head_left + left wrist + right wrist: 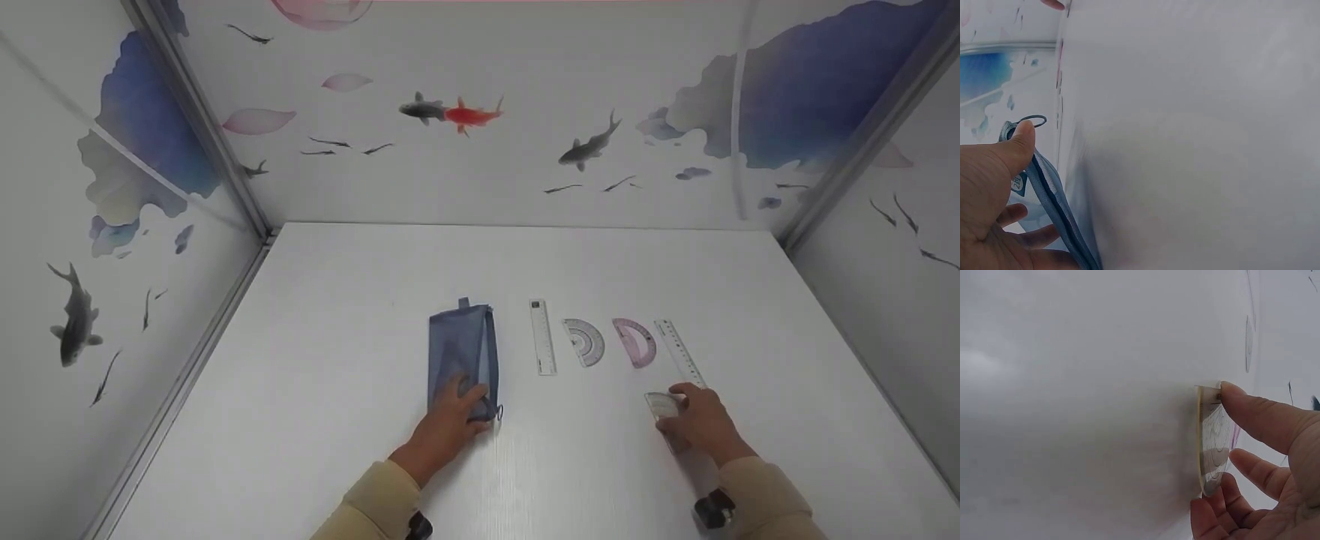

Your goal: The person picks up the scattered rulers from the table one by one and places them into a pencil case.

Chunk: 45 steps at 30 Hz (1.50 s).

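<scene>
A blue mesh zip pouch (452, 337) lies upright on the white table. My left hand (448, 424) grips its near end, fingers on the mesh and thumb at the zip edge. In the left wrist view, the thumb lies beside the ring-shaped zip pull (1033, 120). To the right, my right hand (701, 424) pinches a clear set square (662, 405) between thumb and fingers. The right wrist view shows curved lines on the set square (1216, 439), seen nearly edge-on. Just beyond that hand lies a clear ruler (679, 350), its near end by the fingers.
Between pouch and right-hand ruler, another clear ruler (542, 337), a clear protractor (585, 343) and a pink protractor (635, 343) lie in a row. White panels printed with fish and petals enclose the table (337, 300) at the back and both sides.
</scene>
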Available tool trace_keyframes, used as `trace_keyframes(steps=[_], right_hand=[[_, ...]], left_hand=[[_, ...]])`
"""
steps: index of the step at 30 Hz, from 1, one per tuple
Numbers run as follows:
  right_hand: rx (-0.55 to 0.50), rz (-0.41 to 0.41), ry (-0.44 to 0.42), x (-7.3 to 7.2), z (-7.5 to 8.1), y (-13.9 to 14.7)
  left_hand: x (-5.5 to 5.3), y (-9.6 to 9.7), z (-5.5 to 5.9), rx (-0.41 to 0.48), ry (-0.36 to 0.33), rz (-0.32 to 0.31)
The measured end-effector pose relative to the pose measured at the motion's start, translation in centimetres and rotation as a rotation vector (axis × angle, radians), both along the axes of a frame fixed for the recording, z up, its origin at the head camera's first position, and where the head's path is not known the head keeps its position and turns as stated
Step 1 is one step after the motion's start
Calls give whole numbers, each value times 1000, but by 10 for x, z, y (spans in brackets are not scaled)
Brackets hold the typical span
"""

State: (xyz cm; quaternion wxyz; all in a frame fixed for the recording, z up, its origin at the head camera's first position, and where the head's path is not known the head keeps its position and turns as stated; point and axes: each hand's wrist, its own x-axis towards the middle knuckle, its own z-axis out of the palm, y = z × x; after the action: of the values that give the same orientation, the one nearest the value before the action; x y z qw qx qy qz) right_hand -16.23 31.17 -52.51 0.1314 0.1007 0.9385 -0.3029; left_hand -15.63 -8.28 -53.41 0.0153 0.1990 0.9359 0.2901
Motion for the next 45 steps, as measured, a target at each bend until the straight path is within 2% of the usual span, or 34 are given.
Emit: trace_keyframes(steps=[8, 22, 30, 37, 45], right_hand=[[-25, 31, 47, -2, 0, 1], [-51, -8, -16, -2, 1, -4], [-65, -19, -19, -2, 2, -4], [-99, -20, 1, -2, 2, -2], [-137, -28, 1, -4, -2, -2]], left_hand=[[0, -1, -1, 1, 19, -12], [0, -3, -1, 1, 13, -4], [1, 0, 2, -1, -24, 15], [0, -1, 0, 22, -70, 23], [1, -1, 1, 3, -57, 26]])
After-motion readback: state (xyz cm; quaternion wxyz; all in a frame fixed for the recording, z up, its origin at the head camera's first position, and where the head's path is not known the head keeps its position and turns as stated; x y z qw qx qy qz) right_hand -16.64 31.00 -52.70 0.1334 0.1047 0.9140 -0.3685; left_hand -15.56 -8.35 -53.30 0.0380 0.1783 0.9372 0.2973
